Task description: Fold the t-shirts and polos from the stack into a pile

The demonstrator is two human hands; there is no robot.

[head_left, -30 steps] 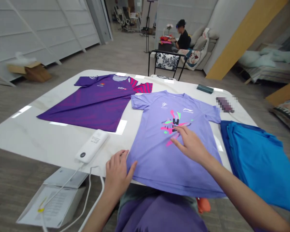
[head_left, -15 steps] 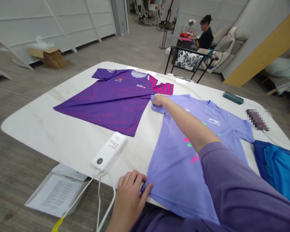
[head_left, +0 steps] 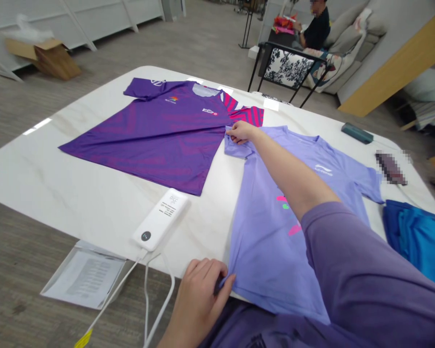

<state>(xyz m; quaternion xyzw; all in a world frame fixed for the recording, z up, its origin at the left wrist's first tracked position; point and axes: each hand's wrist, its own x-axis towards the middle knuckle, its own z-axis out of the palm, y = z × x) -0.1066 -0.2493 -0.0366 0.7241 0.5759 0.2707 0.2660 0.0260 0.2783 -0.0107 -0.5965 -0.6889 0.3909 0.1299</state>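
A lavender T-shirt [head_left: 264, 232] lies face up along the near side of the white table, its collar away from me. My left hand [head_left: 206, 285] pinches the shirt's bottom left corner at the table edge. Stretched across the shirt, my right arm hides part of its front print; my right hand [head_left: 241, 132] has its fingers closed on the left sleeve. A dark purple T-shirt [head_left: 159, 135] with one pink-striped sleeve is spread out beyond, close to my right hand.
On the white marbled table [head_left: 32, 179] rest a white power bank [head_left: 161, 220] with cables, a dark green case [head_left: 357, 133], a blurred phone-like object [head_left: 391, 167] and folded blue clothing [head_left: 420, 241]. Behind stand a patterned chair [head_left: 290, 67] and a seated person [head_left: 317, 29]. A cardboard box [head_left: 45, 55] sits on the floor.
The view has tilted down and moved closer. My left hand has drawn the hem corner slightly to the right; my right hand stays at the sleeve, its fingers now more visible.
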